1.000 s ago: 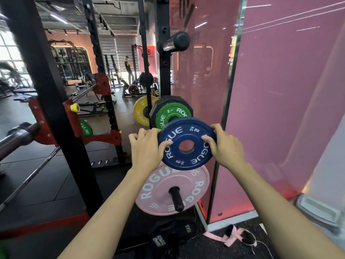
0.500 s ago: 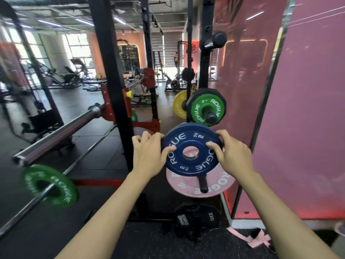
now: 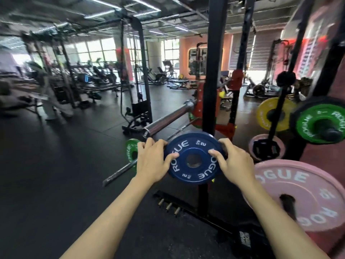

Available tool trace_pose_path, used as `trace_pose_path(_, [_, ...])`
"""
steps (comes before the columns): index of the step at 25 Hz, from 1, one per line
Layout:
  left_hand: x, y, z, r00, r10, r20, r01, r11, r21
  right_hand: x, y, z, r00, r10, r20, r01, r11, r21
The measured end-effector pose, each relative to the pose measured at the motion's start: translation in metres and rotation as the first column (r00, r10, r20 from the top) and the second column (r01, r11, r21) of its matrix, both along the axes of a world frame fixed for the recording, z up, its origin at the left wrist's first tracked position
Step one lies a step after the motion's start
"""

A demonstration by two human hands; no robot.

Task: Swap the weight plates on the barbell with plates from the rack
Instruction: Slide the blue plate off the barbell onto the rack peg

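Both arms reach out straight. The left hand (image 3: 152, 163) and right hand (image 3: 234, 162) squeeze the blue plate (image 3: 194, 158) by its sides, fingers curled round its rim, in front of the black rack post (image 3: 211, 71), over dark gym floor (image 3: 56, 174).

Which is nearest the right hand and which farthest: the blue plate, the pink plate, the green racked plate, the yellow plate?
1. Blue plate: gripped by the right hand, at its left.
2. Pink plate: just below-right, on its peg.
3. Green racked plate: higher up, right.
4. Yellow plate: behind the rack, beyond.
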State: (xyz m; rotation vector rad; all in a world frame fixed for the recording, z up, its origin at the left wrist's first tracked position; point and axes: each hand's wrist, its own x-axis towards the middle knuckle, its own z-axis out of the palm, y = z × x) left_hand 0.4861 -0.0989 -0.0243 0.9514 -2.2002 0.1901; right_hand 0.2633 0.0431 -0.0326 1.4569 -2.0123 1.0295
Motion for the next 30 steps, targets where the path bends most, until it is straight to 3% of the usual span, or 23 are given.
trace_pose_path(7, [0.085, -0.111, 0.006, 0.992, 0.109, -0.065, -0.109, 0.994, 0.012, 0.078, -0.131, 0.012, 0.996, 0.08, -0.03, -0.08, 0.997, -0.004])
trace_pose_path(13, [0.096, -0.209, 0.013, 0.992, 0.013, -0.127, -0.006, 0.999, 0.053, 0.105, -0.208, 0.028, 0.999, -0.023, -0.033, 0.024, 0.999, 0.028])
trace_pose_path(21, [0.065, -0.258, -0.001, 0.972, -0.187, -0.141, 0.197, 0.979, 0.058, 0.102, -0.216, 0.022, 0.976, -0.188, -0.109, 0.188, 0.982, -0.016])
trace_pose_path(30, [0.037, -0.285, -0.023, 0.959, -0.228, -0.171, 0.25, 0.96, 0.125, 0.101, -0.232, 0.015, 0.944, -0.284, -0.169, 0.279, 0.959, -0.051])
